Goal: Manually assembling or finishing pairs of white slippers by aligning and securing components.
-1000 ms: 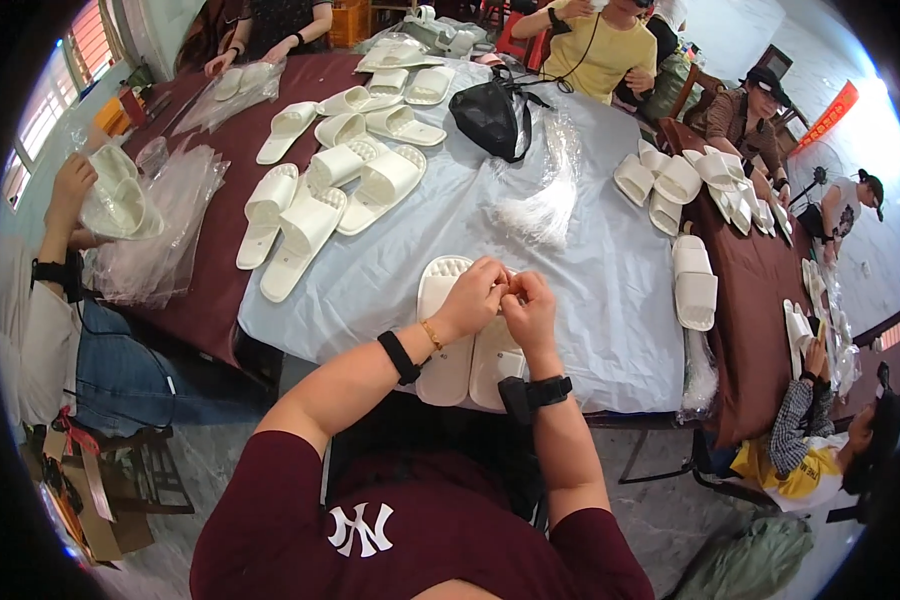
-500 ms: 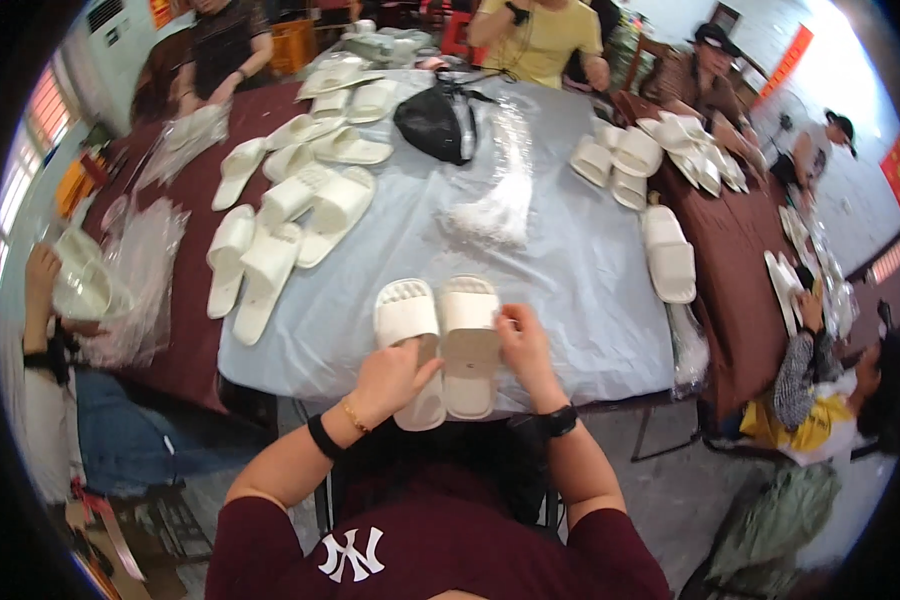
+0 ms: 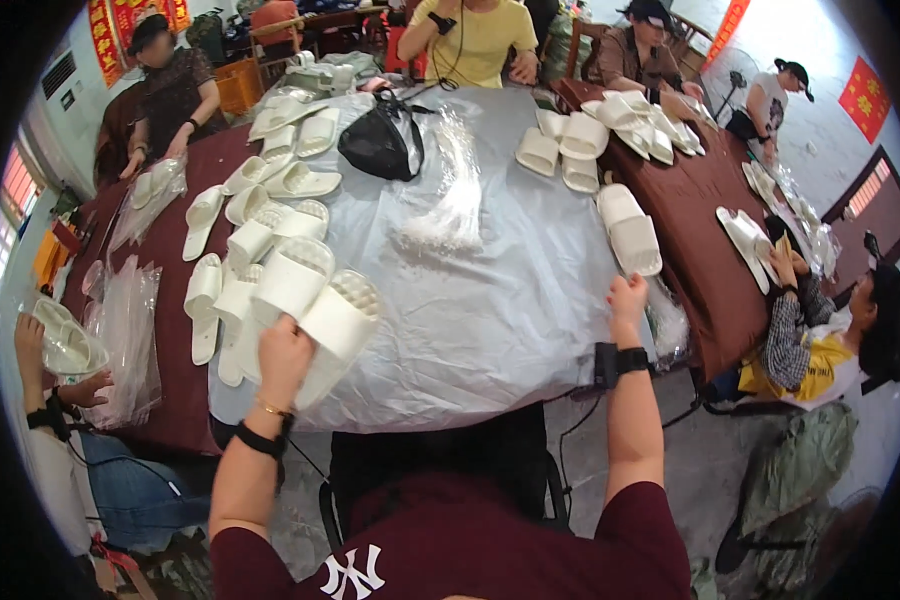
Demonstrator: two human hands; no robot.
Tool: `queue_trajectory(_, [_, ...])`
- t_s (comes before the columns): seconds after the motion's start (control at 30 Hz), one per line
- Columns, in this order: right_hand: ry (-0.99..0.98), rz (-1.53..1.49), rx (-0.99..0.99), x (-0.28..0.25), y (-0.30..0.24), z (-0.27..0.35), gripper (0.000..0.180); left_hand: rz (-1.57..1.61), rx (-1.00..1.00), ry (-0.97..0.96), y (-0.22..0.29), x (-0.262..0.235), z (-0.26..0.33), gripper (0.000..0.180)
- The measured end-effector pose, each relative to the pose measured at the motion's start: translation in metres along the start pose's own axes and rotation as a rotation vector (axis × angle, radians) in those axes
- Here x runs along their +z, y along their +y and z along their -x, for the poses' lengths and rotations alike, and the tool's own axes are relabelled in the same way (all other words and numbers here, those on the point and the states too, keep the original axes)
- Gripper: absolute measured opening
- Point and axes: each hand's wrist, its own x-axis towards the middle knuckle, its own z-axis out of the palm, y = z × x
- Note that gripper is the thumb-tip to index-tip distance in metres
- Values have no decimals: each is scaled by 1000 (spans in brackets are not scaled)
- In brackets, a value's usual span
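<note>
At table's left, left hand (image 3: 282, 352) now grips the slipper pair (image 3: 315, 305), fingers wrapped, moved off centre onto the pile (pairing done, apparently); right hand (image 3: 626, 300) reaches right, fingers together.

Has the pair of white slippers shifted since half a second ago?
Yes. The left hand has carried the white slippers leftward along the grey table cover, towards the slipper pile.

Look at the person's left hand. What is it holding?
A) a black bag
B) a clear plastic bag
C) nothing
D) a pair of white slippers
D: the left hand grips a pair of white slippers over the left part of the grey table cover, while the black bag lies far off across the table.
</note>
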Motion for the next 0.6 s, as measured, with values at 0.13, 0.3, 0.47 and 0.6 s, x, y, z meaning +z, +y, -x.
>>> queue_trajectory(0.13, [112, 15, 115, -10, 11, -44, 52, 37, 62, 159, -34, -63, -57, 25])
queue_trajectory(0.3, [27, -219, 372, -13, 15, -77, 23, -88, 22, 218, -87, -81, -80, 41])
queue_trajectory(0.47, [56, -209, 408, 3, -1, -75, 22, -84, -32, 106, -80, -49, -28, 39])
queue_trajectory(0.6, [27, -190, 420, 7, -14, -73, 22, 101, -76, -38, -69, -23, 13, 36])
